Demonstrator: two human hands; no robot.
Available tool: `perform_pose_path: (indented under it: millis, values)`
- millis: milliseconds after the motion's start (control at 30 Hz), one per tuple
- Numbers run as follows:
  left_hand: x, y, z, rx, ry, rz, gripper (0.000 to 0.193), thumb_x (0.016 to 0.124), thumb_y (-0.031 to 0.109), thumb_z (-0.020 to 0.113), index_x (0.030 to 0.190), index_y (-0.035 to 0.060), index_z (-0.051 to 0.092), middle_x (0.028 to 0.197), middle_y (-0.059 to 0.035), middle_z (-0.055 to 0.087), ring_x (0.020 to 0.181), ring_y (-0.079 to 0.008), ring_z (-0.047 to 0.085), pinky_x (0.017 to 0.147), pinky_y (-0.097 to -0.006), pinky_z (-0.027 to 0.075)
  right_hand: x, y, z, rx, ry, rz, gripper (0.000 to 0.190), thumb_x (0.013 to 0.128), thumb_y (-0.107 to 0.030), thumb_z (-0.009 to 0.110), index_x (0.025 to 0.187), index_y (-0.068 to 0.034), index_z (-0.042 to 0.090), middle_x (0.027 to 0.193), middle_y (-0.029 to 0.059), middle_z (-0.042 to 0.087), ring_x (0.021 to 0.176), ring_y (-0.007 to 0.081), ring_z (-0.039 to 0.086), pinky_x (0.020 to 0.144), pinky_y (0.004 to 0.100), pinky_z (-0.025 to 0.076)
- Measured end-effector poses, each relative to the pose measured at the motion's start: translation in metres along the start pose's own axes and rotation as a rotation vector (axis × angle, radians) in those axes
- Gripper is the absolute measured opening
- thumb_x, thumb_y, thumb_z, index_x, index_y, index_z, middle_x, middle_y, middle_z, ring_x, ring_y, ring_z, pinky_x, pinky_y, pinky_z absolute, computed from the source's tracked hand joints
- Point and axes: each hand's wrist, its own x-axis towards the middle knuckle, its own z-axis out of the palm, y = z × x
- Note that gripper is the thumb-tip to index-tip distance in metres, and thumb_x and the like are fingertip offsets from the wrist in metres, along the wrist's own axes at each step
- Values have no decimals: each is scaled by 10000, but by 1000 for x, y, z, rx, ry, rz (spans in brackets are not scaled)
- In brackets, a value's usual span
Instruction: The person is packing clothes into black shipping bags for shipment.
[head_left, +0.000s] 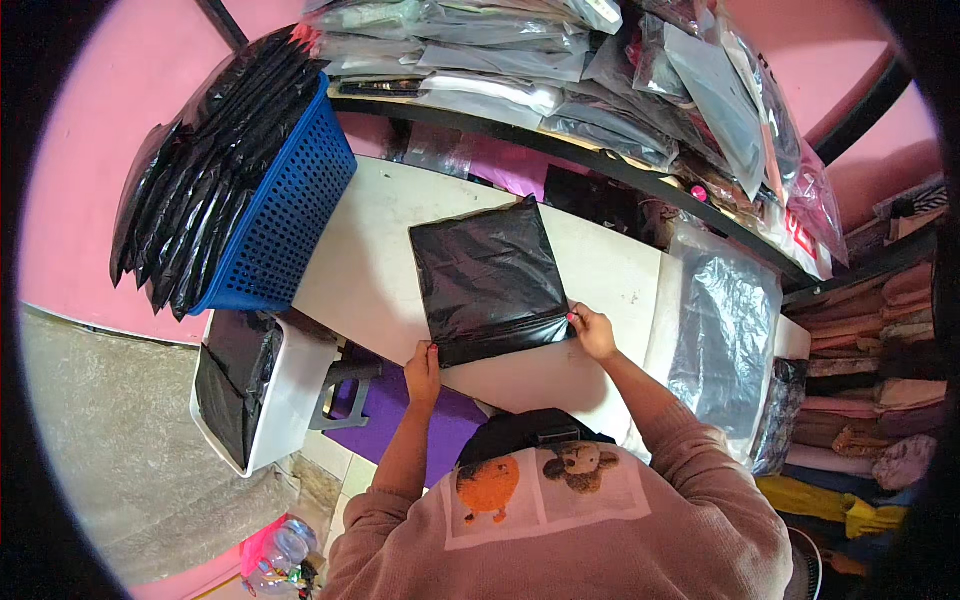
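Note:
A black plastic mailing bag (491, 274) lies on the white tabletop (375, 217) in front of me, its surface creased and its far right corner pointing up. My left hand (423, 375) pinches the bag's near left corner between thumb and fingers. At the near right corner, my right hand (592, 330) grips the edge, and the plastic is pulled into folds there. What the bag contains is hidden.
A blue perforated basket (289, 202) stacked with black plastic packages (195, 187) stands at the left. Below it is a white bin (289, 397) holding more black plastic. Clear plastic bags (720, 330) lie at the table's right. A shelf (480, 112) of wrapped goods overhangs the back.

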Motion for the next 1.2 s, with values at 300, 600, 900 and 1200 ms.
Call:
perform_pose_path:
  millis: [300,600,900,1200]
  values:
    - [7,-9,8,93,58,3,177,941,207,450,935,51,532,664,-204,563,636,-389,595,556,-432,447,7,-6,5,-114,23,69,197,901,-290,539,936,-97,567,750,165,629,723,367,619,628,441,466]
    - [20,35,-18,207,-56,303,244,787,115,642,1027,90,601,896,-109,616,927,-300,566,860,-394,420,-14,-2,2,43,51,-6,151,927,-248,503,949,-98,506,664,165,581,654,382,592,578,446,439]
    - [38,25,-4,240,-282,215,105,785,132,658,868,69,665,816,-89,621,846,-288,560,783,-415,416,-18,-6,3,27,75,-46,125,913,-177,516,942,-60,481,705,189,588,694,389,594,601,454,442]
    - [47,20,6,-66,-249,106,112,828,119,627,852,10,639,772,-122,658,704,-219,636,662,-317,481,-11,-3,6,-156,91,-78,147,911,-204,512,962,-67,492,691,190,608,673,398,595,632,480,453]
